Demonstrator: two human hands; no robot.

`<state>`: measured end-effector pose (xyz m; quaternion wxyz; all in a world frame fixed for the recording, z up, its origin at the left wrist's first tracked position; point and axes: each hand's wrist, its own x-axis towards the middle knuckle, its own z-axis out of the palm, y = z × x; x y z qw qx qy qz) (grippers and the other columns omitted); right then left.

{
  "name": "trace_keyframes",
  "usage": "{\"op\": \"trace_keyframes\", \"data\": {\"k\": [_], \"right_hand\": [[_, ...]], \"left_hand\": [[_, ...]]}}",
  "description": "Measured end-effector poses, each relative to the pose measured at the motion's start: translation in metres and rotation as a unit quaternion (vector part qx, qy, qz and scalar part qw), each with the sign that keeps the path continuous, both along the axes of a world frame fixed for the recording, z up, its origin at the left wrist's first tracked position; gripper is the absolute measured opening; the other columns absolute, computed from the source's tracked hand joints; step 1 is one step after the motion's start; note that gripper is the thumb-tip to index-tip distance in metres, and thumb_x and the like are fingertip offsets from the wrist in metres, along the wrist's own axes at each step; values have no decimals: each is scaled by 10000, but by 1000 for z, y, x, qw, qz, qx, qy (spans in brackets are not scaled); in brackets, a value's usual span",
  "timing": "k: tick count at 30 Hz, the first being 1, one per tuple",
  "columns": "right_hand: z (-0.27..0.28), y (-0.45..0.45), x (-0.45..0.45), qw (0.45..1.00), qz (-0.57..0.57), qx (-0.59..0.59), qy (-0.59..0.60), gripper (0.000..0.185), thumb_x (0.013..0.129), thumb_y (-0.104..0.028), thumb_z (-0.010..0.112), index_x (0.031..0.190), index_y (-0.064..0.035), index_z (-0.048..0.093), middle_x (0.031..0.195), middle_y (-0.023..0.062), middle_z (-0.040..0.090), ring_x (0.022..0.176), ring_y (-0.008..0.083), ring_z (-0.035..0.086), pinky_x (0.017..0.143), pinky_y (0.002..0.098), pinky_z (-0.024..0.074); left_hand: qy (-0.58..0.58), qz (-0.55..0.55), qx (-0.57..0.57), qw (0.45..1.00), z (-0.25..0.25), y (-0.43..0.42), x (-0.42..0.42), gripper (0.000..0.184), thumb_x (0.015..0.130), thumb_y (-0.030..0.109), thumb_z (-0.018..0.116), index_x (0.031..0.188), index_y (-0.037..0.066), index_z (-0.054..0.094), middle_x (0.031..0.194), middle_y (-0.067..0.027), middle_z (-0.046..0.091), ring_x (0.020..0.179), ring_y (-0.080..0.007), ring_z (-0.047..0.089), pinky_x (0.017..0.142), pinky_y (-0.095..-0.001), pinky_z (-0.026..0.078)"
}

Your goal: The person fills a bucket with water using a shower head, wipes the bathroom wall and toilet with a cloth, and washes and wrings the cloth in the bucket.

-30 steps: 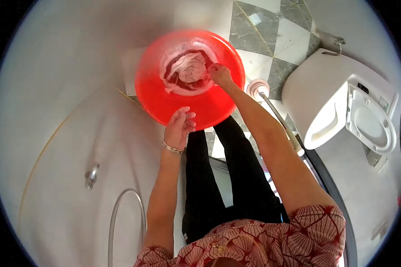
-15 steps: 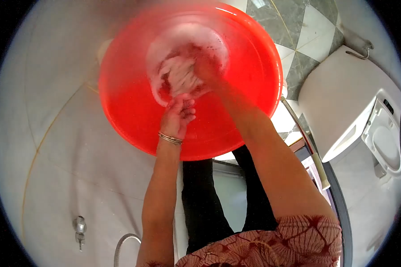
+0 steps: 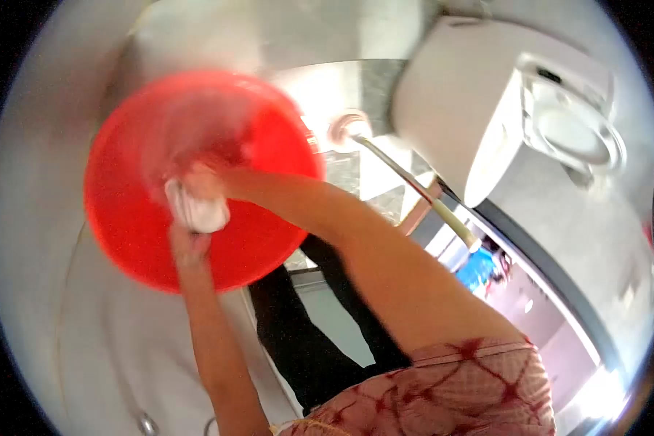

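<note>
A bunched white cloth [image 3: 198, 209] is held between my two hands over a large red basin [image 3: 120, 225]. My right hand [image 3: 205, 179] is closed on the cloth's upper side, its fingers smeared by motion. From below, my left hand [image 3: 189, 247] grips the lower end of the cloth, though the fingers are partly hidden and blurred. Pale, sudsy water [image 3: 196, 123] shows dimly in the basin behind my hands.
A long-handled tool [image 3: 407, 178] leans to the right of the basin. Beyond it stands a white fixture [image 3: 443, 94] with an oval seat-like part [image 3: 574, 134]. A wall is on the left, and a doorway with a blue item [image 3: 477, 269] lies lower right.
The view has swung, so the basin appears further left and lower. The cloth is now lifted and bunched between both hands. My left hand has closed on it.
</note>
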<state>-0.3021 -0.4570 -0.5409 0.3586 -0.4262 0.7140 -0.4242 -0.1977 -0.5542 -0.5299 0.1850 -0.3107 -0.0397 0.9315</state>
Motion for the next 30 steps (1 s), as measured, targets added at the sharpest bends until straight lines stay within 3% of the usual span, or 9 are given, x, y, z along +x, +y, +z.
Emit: {"op": "trace_keyframes", "data": {"k": [1,9,11,12,15,21,23,24,30], "right_hand": [[-15,9,-18,998,46,33,33,70,653,-27,474,722,-30,470,734,122,487,674,306,465,657,380,391],[-25,46,-26,990,109,91,1,64,673,-54,466,698,-33,522,740,149,528,693,311,494,654,407,391],[19,52,-4,994,89,24,-55,76,678,-60,464,692,-34,535,741,155,538,697,313,501,653,414,391],[47,53,9,994,64,-27,-90,83,680,-64,463,689,-34,541,742,158,543,700,313,504,653,418,391],[124,49,30,961,-42,-213,-173,82,652,-89,507,647,-6,504,713,151,519,677,316,491,661,372,401],[208,44,-4,940,-154,-209,-219,152,696,-130,524,813,-36,549,830,127,546,823,243,520,723,320,422],[228,38,-31,491,-269,-198,-804,201,738,-179,521,885,-44,547,857,116,544,854,222,515,724,312,423],[240,35,-38,778,-312,-168,-518,250,763,-252,509,894,-45,557,842,111,547,847,224,515,722,314,416],[268,37,-47,942,-214,80,-245,428,719,-439,516,902,-59,588,753,93,566,753,220,544,668,349,432]], "left_hand": [[-180,-51,-226,956,40,13,-15,404,747,296,532,1057,52,450,1068,-95,501,952,-249,505,787,-420,437],[-200,-184,-121,955,-51,13,9,459,787,378,442,1154,105,408,1163,-83,446,1038,-259,442,858,-496,356],[-314,-77,121,938,-63,-2,14,477,798,427,411,1154,110,411,1156,-78,448,1045,-246,433,867,-432,368],[-225,-99,-117,962,2,15,-19,479,798,427,422,1147,99,416,1130,-98,456,1018,-238,444,829,-362,399],[-186,-306,-26,933,28,-19,5,475,795,409,452,1142,86,419,1089,-97,472,972,-214,463,786,-325,412],[-142,-250,-262,921,188,17,-11,487,784,405,480,1143,82,419,1094,-74,472,952,-203,474,763,-320,418],[-116,-152,-229,954,255,29,-24,492,800,417,451,1169,95,397,1137,-70,457,988,-207,466,786,-330,417],[-103,-103,-210,967,282,32,-29,494,808,422,437,1181,102,386,1158,-68,449,1007,-209,462,798,-335,416],[-191,-94,-286,934,387,37,-57,464,820,419,402,1180,126,388,1110,-42,496,964,-218,502,809,-385,420]]}}
